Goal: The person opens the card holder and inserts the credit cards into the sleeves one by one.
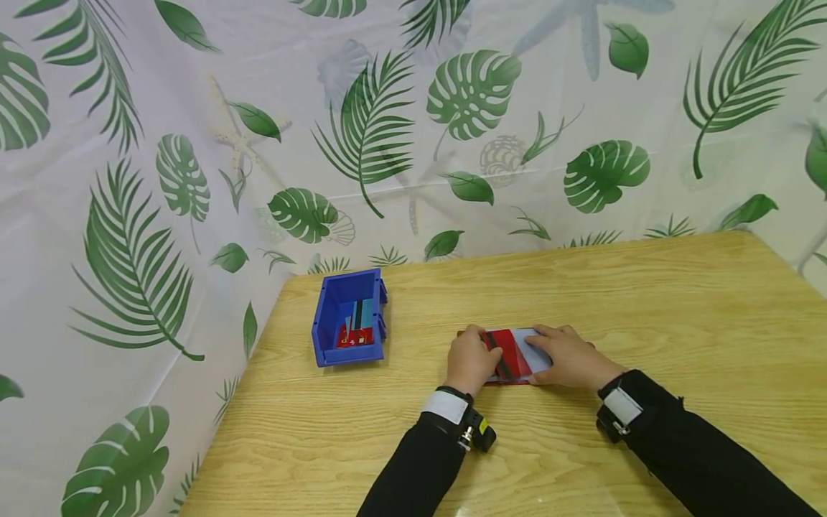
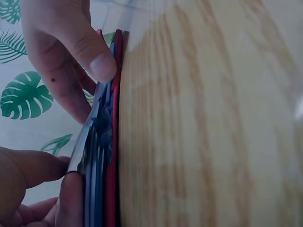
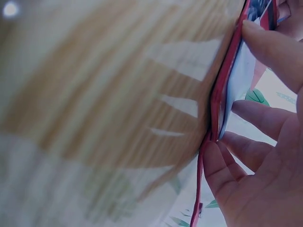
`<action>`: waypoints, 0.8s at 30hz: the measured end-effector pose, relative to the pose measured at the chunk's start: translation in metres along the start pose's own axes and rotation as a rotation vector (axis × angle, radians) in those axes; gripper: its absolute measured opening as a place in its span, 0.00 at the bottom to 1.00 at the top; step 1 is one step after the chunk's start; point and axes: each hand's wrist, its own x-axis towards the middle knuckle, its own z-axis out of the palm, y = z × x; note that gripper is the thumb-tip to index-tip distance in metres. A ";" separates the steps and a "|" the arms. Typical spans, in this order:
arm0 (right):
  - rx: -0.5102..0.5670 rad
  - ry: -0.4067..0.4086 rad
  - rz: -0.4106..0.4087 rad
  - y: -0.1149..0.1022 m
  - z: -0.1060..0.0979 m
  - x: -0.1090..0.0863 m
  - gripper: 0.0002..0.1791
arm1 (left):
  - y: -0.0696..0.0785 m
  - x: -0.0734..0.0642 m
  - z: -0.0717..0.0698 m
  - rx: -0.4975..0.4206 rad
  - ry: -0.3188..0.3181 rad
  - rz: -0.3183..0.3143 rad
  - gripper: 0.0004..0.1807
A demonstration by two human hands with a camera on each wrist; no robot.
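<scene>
Red card [image 1: 515,352]: was pinched by left hand [image 1: 466,360] over wallet [image 3: 219,101].
Wallet: was gripped at right end by right hand [image 1: 571,357], on table [image 1: 291,424].
Blue bin [image 1: 352,355]: was set at left, cards [image 1: 357,328] inside.

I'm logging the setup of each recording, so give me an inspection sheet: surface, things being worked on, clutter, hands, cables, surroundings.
Surface: wood-grain table.
Job's things: red-edged card holder on the table, a red card with a dark stripe showing on top.
Clutter: nothing loose seen; a blue bin holding cards stands to the left.
Hands: left hand grips the holder's left end; right hand its right end.
Cables: nothing seen.
Surroundings: pale leaf-print cloth behind and left.
</scene>
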 end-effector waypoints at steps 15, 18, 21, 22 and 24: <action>0.031 0.024 -0.041 0.002 -0.001 0.000 0.41 | 0.014 -0.003 0.008 0.387 -0.117 0.101 0.28; 0.039 0.024 -0.036 0.002 -0.001 0.000 0.41 | 0.017 -0.004 0.005 0.328 -0.123 0.080 0.27; 0.041 0.021 -0.025 0.003 -0.002 0.000 0.42 | 0.021 -0.005 0.001 0.181 -0.152 0.051 0.30; 0.042 0.021 -0.022 0.003 -0.002 0.000 0.42 | 0.023 -0.006 0.000 0.124 -0.169 0.046 0.31; 0.047 0.023 -0.020 0.003 -0.002 0.001 0.42 | 0.026 -0.007 -0.001 0.038 -0.202 0.037 0.35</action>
